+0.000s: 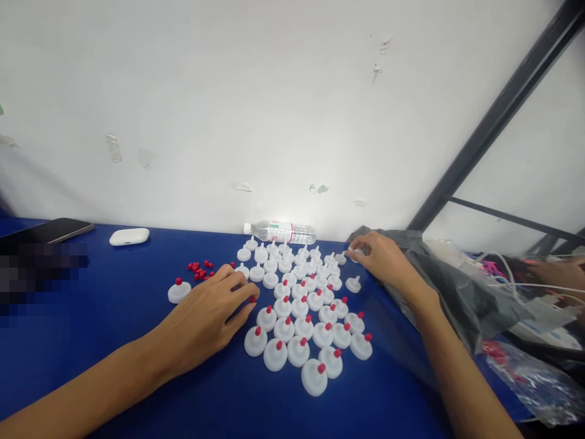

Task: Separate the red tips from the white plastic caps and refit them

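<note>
My left hand [214,311] is over the left edge of a cluster of white nozzle caps, thumb and fingertips closed on a small red tip cap [253,299]. At the cluster's back right, my right hand [381,256] pinches a white nozzle cap [360,249], partly covered by its fingers. Front nozzle caps [275,356] in the cluster carry red tips; those at the back [244,253] have bare spouts. A single red-tipped nozzle cap [179,291] stands left of my left hand. Behind that hand lies a loose group of small red tip caps [199,273].
A clear bottle [292,232] lies against the wall behind the cluster. A white earbud case [130,236] and a dark phone [55,230] lie at the left. At the right are a grey plastic bag [439,286], cables, and a clear bag [539,384] with red pieces.
</note>
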Demonstrator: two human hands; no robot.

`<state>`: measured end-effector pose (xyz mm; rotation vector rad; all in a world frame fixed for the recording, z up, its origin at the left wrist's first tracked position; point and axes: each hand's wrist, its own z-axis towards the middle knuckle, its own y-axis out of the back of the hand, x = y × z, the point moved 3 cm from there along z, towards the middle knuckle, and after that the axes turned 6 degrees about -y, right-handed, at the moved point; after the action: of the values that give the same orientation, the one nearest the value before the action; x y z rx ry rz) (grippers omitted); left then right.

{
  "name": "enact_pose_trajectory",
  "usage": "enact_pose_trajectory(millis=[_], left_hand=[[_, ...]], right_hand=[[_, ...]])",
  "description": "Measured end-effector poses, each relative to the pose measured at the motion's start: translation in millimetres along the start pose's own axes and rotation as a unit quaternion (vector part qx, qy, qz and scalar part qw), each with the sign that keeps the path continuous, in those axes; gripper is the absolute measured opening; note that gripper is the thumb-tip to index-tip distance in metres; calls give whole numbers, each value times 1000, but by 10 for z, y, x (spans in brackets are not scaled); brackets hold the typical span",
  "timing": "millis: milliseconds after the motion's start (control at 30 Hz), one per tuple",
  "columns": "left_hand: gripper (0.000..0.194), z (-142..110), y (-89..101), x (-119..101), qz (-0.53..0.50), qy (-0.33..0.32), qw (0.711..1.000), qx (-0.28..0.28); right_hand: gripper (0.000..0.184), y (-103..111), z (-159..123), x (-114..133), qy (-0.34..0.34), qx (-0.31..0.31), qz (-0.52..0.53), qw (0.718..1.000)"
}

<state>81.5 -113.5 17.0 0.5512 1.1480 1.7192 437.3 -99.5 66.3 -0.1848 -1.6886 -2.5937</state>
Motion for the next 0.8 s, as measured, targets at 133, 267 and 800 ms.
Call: enact_pose_trajectory(millis=[133,267,800], left_hand=[[21,-30,-60,34,18,-7,1000,9],[21,-39,-79,51,35,2,999,2],[22,-5,11,20,13,17,1000,-23]], right_hand=[[22,-156,-24,-67,-33,105,4,994],[21,-187,-51,-21,-21,138,19,990],[41,-24,-528,1327,260,135,181,939]])
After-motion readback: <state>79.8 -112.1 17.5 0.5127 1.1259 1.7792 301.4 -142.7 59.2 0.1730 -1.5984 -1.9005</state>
